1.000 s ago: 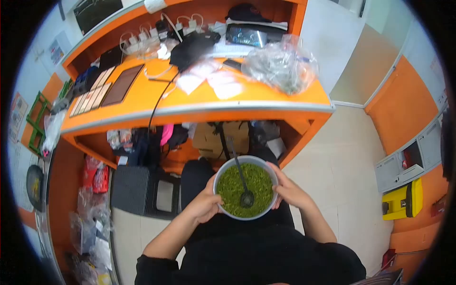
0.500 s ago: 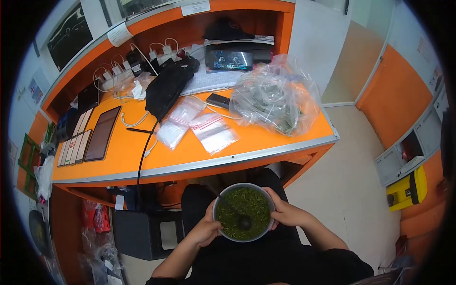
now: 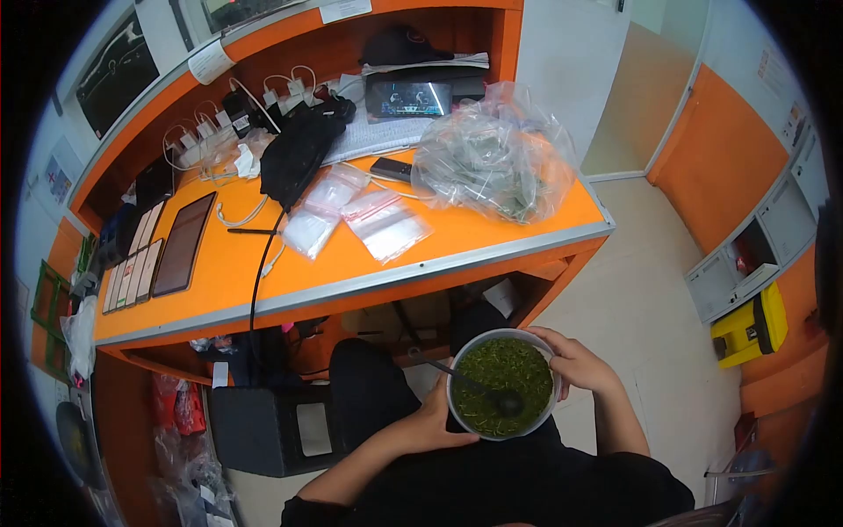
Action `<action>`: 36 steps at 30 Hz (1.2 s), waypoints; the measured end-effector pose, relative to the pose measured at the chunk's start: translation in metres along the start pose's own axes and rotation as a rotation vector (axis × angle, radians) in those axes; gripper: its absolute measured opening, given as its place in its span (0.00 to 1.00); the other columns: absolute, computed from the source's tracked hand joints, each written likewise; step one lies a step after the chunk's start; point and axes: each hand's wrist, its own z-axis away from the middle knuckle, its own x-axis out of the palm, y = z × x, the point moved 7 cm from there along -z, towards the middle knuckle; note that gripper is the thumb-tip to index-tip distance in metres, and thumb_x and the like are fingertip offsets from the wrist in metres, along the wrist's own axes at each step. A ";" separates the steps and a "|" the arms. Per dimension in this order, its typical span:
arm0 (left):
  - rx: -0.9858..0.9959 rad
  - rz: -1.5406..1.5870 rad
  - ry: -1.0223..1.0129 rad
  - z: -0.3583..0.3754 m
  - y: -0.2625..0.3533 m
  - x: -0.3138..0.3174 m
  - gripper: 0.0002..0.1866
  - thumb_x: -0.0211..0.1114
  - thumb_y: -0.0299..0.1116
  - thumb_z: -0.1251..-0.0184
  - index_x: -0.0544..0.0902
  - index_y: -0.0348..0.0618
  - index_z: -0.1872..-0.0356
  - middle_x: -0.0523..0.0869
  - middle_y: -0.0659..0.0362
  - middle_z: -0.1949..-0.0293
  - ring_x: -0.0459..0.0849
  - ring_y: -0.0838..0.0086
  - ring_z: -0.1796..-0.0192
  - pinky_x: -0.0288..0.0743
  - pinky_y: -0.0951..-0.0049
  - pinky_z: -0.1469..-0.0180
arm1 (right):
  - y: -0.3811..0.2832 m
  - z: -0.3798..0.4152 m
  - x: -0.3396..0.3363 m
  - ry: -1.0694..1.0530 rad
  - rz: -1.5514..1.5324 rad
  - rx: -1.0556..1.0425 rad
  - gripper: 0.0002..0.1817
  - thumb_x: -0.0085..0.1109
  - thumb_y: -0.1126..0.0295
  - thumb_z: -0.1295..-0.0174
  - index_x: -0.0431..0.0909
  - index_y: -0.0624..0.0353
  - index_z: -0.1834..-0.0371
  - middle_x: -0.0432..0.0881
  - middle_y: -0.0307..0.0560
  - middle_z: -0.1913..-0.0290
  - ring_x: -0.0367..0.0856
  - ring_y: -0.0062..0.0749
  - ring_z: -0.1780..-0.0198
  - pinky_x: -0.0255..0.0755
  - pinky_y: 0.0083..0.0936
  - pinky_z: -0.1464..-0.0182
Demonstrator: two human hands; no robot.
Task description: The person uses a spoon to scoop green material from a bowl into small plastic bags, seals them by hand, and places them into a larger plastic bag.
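A round metal bowl (image 3: 451,406) full of chopped green leaves in liquid (image 3: 496,373) is held above my lap. My left hand (image 3: 436,420) grips its left side, fingers partly hidden by the wall. On the upper right of the rim, my right hand (image 3: 575,362) has its fingers wrapped round the edge. A dark ladle (image 3: 507,402) lies in the greens, its handle leaning over the left rim. Neither hand touches the ladle.
An orange desk (image 3: 351,272) stands ahead, bearing a clear plastic bag (image 3: 496,162), zip bags (image 3: 386,227), several phones (image 3: 132,272), a tablet (image 3: 184,244) and a black pouch (image 3: 303,154). A black stool (image 3: 263,430) is at left; a yellow bin (image 3: 751,329) at right.
Both hands have moved the bowl to the right and slightly up, and it is turned a little. My legs have shifted apart, and the camera view has moved slightly.
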 end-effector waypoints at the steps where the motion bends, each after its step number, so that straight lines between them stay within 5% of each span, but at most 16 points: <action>1: 0.004 -0.003 -0.004 -0.006 -0.007 0.000 0.65 0.75 0.44 0.45 0.25 0.38 0.28 0.40 0.36 0.28 0.41 0.49 0.23 0.43 0.58 0.24 | -0.001 -0.002 -0.004 -0.011 0.024 0.019 0.37 0.36 0.80 0.47 0.54 0.57 0.28 0.80 0.59 0.54 0.84 0.32 0.77 0.81 0.22 0.78; 3: 0.035 -0.024 -0.005 -0.018 -0.016 -0.005 0.68 0.78 0.47 0.51 0.28 0.37 0.28 0.43 0.36 0.28 0.43 0.50 0.24 0.44 0.59 0.24 | 0.004 -0.012 -0.010 -0.013 0.008 0.032 0.36 0.37 0.79 0.46 0.53 0.57 0.28 0.80 0.59 0.53 0.85 0.33 0.77 0.81 0.22 0.78; 10: 0.191 0.020 -0.009 -0.053 -0.010 -0.040 0.66 0.78 0.42 0.50 0.30 0.38 0.28 0.50 0.38 0.29 0.49 0.52 0.24 0.46 0.59 0.24 | -0.013 -0.037 -0.030 -0.039 0.069 0.017 0.35 0.37 0.80 0.44 0.52 0.58 0.28 0.79 0.59 0.53 0.85 0.34 0.76 0.82 0.23 0.78; 12: 0.224 -0.173 0.026 -0.051 -0.019 -0.041 0.65 0.78 0.39 0.49 0.28 0.41 0.27 0.47 0.40 0.27 0.47 0.52 0.23 0.45 0.60 0.24 | -0.009 -0.038 -0.038 -0.032 0.087 0.044 0.36 0.37 0.80 0.45 0.52 0.57 0.28 0.79 0.60 0.53 0.85 0.34 0.76 0.82 0.23 0.78; 17: 0.157 0.136 0.056 -0.036 -0.039 -0.021 0.69 0.80 0.40 0.53 0.27 0.43 0.27 0.40 0.40 0.25 0.41 0.52 0.22 0.41 0.59 0.23 | -0.003 -0.027 -0.034 -0.068 0.041 0.126 0.39 0.37 0.82 0.51 0.53 0.57 0.28 0.74 0.60 0.45 0.86 0.36 0.70 0.81 0.22 0.78; 21: 0.177 0.015 0.104 -0.036 -0.025 0.005 0.71 0.82 0.49 0.60 0.33 0.43 0.26 0.38 0.38 0.26 0.42 0.47 0.23 0.45 0.55 0.24 | 0.023 -0.021 -0.032 -0.095 0.099 0.092 0.32 0.49 0.71 0.40 0.54 0.61 0.30 0.68 0.57 0.39 0.84 0.32 0.64 0.81 0.22 0.75; 24: 0.236 -0.005 0.176 -0.039 -0.024 0.011 0.70 0.83 0.49 0.62 0.36 0.45 0.26 0.39 0.37 0.26 0.42 0.46 0.23 0.46 0.55 0.24 | 0.007 -0.028 -0.044 0.053 0.364 -0.061 0.33 0.61 0.57 0.39 0.62 0.58 0.33 0.76 0.51 0.49 0.81 0.31 0.62 0.77 0.24 0.68; 27: 0.252 0.037 0.195 -0.036 -0.015 0.013 0.68 0.83 0.48 0.62 0.40 0.46 0.26 0.40 0.38 0.26 0.43 0.46 0.23 0.47 0.56 0.24 | -0.028 -0.050 -0.025 0.113 0.533 -0.213 0.27 0.58 0.57 0.37 0.68 0.59 0.38 0.79 0.50 0.53 0.81 0.33 0.59 0.76 0.28 0.58; 29: 0.290 -0.071 0.181 -0.034 -0.007 0.009 0.66 0.82 0.48 0.61 0.41 0.48 0.26 0.41 0.40 0.26 0.43 0.47 0.23 0.47 0.56 0.24 | -0.051 -0.069 -0.003 0.106 0.712 -0.583 0.22 0.54 0.58 0.33 0.71 0.60 0.42 0.81 0.51 0.53 0.81 0.37 0.56 0.73 0.31 0.49; 33: 0.256 0.119 0.145 -0.015 -0.027 0.015 0.62 0.74 0.41 0.44 0.29 0.50 0.25 0.37 0.41 0.24 0.44 0.49 0.23 0.42 0.57 0.24 | -0.028 -0.107 0.029 -0.283 0.589 -0.306 0.21 0.44 0.55 0.28 0.72 0.60 0.45 0.83 0.53 0.54 0.81 0.41 0.49 0.71 0.33 0.46; 34: 0.189 0.273 0.066 -0.004 -0.043 0.019 0.51 0.64 0.43 0.33 0.32 0.47 0.24 0.39 0.45 0.23 0.43 0.53 0.22 0.40 0.57 0.23 | -0.028 -0.109 0.026 -0.263 0.551 -0.299 0.22 0.43 0.52 0.28 0.72 0.59 0.44 0.83 0.55 0.55 0.81 0.45 0.50 0.71 0.35 0.47; 36: -0.017 0.112 -0.441 0.026 -0.082 0.031 0.41 0.53 0.47 0.26 0.40 0.43 0.24 0.42 0.48 0.23 0.42 0.56 0.22 0.39 0.60 0.24 | -0.028 -0.110 0.018 -0.243 0.513 -0.304 0.23 0.43 0.50 0.28 0.72 0.57 0.44 0.82 0.57 0.57 0.81 0.50 0.51 0.71 0.37 0.47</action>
